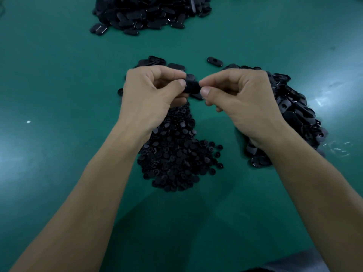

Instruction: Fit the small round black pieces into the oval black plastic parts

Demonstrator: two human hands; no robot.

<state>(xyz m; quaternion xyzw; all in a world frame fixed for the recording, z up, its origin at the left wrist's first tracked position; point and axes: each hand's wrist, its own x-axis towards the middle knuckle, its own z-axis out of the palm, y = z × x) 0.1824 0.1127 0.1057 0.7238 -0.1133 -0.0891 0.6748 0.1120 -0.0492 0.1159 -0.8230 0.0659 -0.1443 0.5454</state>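
Both hands meet over the green table and hold one oval black part (192, 86) between them. My left hand (151, 95) pinches its left end with thumb and curled fingers. My right hand (237, 97) pinches its right end the same way. Whether a small round piece sits in the part is hidden by the fingers. A heap of small round black pieces (176, 152) lies under and in front of my hands. A pile of oval black parts (296, 112) lies to the right, partly under my right wrist.
A large heap of oval black parts (151, 12) lies at the far edge of the green table (59, 75). A single oval part with a hole (214, 61) lies loose behind my hands. A few more oval parts (155, 61) lie behind my left hand.
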